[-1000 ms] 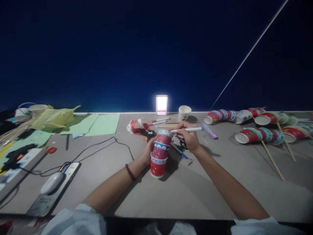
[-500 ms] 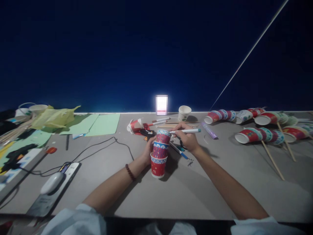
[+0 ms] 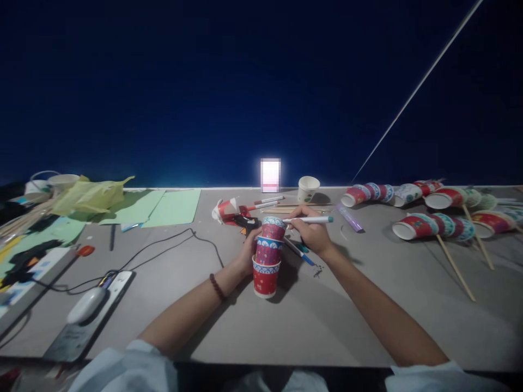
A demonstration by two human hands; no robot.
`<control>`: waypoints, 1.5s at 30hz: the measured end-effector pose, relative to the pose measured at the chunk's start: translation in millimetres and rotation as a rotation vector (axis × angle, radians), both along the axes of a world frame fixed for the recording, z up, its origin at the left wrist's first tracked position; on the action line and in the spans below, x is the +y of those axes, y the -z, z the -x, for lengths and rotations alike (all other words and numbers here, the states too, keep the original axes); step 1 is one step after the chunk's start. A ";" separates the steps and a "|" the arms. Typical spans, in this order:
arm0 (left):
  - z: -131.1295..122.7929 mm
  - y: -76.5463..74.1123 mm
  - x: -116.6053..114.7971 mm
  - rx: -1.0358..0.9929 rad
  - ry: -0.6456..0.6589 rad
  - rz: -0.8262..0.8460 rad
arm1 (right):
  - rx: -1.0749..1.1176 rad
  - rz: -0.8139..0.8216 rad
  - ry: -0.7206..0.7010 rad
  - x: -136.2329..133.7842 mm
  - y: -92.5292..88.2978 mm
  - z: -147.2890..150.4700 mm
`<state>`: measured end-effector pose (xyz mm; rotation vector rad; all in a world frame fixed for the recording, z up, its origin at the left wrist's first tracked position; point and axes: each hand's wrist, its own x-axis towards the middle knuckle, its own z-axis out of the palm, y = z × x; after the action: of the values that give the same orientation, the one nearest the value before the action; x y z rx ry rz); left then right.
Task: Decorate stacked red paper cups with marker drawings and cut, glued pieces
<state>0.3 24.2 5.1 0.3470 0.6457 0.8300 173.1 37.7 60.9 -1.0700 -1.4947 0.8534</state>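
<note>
My left hand [image 3: 248, 251] is wrapped around the left side of a stack of three patterned paper cups [image 3: 267, 253], red and purple with blue-and-white bands. My right hand [image 3: 311, 231] pinches a white marker [image 3: 314, 220] with a green end pointing right; its other end meets the rim of the top cup. Behind the stack lies a black glue gun [image 3: 247, 223]. Below my right hand a blue-and-white marker [image 3: 300, 251] rests on the table, partly hidden by the cups and fingers.
Several cup chains on sticks [image 3: 435, 226] lie at the right. A white paper cup [image 3: 308, 189] stands at the back, beside wooden sticks [image 3: 286, 209]. Green paper sheets [image 3: 174, 209], a yellow bag [image 3: 90, 197], a power strip [image 3: 38, 277] and a phone [image 3: 77, 335] occupy the left.
The cup stack has shifted very slightly to the right in my left hand. The marker in my right hand has moved a little left and down.
</note>
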 end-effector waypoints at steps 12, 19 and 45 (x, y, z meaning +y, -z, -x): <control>-0.8 -1.6 -0.2 0.011 -0.017 -0.020 | 0.047 0.018 -0.050 1.0 4.0 -0.8; -0.6 -2.8 -0.4 0.035 0.011 -0.007 | 0.053 0.029 -0.041 0.1 2.2 0.0; 0.5 3.6 1.4 0.019 -0.007 0.017 | 0.016 0.000 -0.009 0.4 1.1 -0.2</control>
<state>-0.2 25.6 1.5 0.3379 0.6720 0.8284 173.3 38.2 59.9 -1.0554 -1.4872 0.8660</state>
